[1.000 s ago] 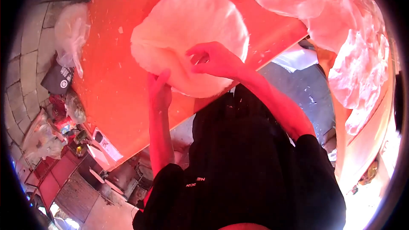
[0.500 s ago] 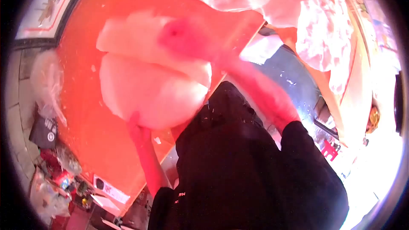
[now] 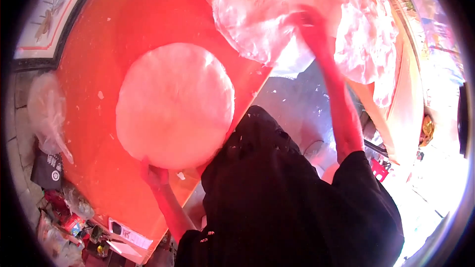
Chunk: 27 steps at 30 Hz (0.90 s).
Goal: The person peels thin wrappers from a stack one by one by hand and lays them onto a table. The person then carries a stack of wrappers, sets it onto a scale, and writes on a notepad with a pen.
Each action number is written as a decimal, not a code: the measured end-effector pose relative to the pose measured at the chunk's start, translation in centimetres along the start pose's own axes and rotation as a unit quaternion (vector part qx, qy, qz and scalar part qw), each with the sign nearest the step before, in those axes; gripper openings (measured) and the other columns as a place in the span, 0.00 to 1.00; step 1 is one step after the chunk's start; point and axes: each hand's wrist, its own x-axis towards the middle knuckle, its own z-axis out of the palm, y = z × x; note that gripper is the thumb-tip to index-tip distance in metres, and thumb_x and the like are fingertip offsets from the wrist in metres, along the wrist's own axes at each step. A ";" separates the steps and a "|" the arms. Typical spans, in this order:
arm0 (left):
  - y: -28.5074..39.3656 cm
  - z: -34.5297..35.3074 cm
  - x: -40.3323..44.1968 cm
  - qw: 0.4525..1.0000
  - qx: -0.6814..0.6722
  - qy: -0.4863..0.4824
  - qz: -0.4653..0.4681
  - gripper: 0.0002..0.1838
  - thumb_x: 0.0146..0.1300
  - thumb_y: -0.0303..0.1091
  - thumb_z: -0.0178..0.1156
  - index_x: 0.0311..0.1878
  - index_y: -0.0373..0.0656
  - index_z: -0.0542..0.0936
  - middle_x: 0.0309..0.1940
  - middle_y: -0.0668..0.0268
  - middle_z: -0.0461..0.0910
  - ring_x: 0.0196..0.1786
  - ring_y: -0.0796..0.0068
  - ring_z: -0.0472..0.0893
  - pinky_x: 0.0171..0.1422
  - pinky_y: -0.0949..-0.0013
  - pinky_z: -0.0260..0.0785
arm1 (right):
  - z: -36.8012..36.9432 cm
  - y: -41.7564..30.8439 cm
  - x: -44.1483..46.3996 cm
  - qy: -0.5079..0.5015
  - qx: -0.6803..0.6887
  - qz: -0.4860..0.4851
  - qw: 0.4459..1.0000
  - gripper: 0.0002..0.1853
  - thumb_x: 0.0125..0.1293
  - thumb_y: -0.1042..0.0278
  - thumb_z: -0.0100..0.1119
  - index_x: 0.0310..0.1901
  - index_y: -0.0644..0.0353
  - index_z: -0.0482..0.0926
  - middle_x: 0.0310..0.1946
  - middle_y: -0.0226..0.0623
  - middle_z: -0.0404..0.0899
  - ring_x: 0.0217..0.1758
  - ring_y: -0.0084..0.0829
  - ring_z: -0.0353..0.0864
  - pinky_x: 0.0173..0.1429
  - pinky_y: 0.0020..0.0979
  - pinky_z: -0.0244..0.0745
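A round, pale, flat sheet (image 3: 175, 106) lies on the red-orange table. My left hand (image 3: 155, 172) is at its lower edge, partly under or against it; its fingers are too hidden to read. Up at the right, my right hand (image 3: 308, 20) grips a similar thin sheet (image 3: 257, 12), which is raised and slanting, its lower edge over the table's edge. Behind it more crumpled pale sheets (image 3: 366, 44) are spread in a heap.
A clear plastic bag (image 3: 46, 111) and a black packet (image 3: 47, 169) lie at the left. A framed picture (image 3: 49, 15) is at the upper left. Clutter and a white printed card (image 3: 129, 236) are near the lower left. The table (image 3: 94, 133) has scattered flakes.
The sheet that was folded under my hands now lies flat and round. My right hand has moved up and right to the other sheets and taken hold of one. My left hand has stayed near the lower edge.
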 end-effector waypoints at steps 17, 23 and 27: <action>-1.3 10.8 0.9 0.972 0.188 0.045 0.131 0.30 0.59 0.30 0.64 0.63 0.34 0.65 0.56 0.62 0.72 0.57 0.69 0.72 0.60 0.65 0.65 | 16.0 -16.1 -15.3 -0.427 0.207 -0.139 0.869 0.20 0.57 0.68 0.65 0.52 0.63 0.78 0.37 0.40 0.82 0.43 0.32 0.82 0.49 0.32 0.76; -0.9 10.4 -0.2 0.973 0.173 0.107 0.110 0.32 0.58 0.27 0.64 0.65 0.35 0.64 0.58 0.60 0.71 0.59 0.67 0.72 0.62 0.65 0.65 | 17.0 -14.0 -13.4 -0.396 0.099 -0.095 0.908 0.17 0.56 0.62 0.64 0.46 0.60 0.80 0.33 0.43 0.83 0.37 0.41 0.83 0.43 0.38 0.77; -2.1 7.5 0.2 0.970 0.164 0.122 0.131 0.32 0.55 0.21 0.61 0.65 0.34 0.63 0.58 0.57 0.71 0.58 0.64 0.73 0.60 0.63 0.68 | 18.8 -13.6 -16.5 -0.341 -0.001 -0.257 0.904 0.13 0.56 0.59 0.63 0.39 0.56 0.80 0.30 0.43 0.82 0.34 0.45 0.81 0.39 0.42 0.74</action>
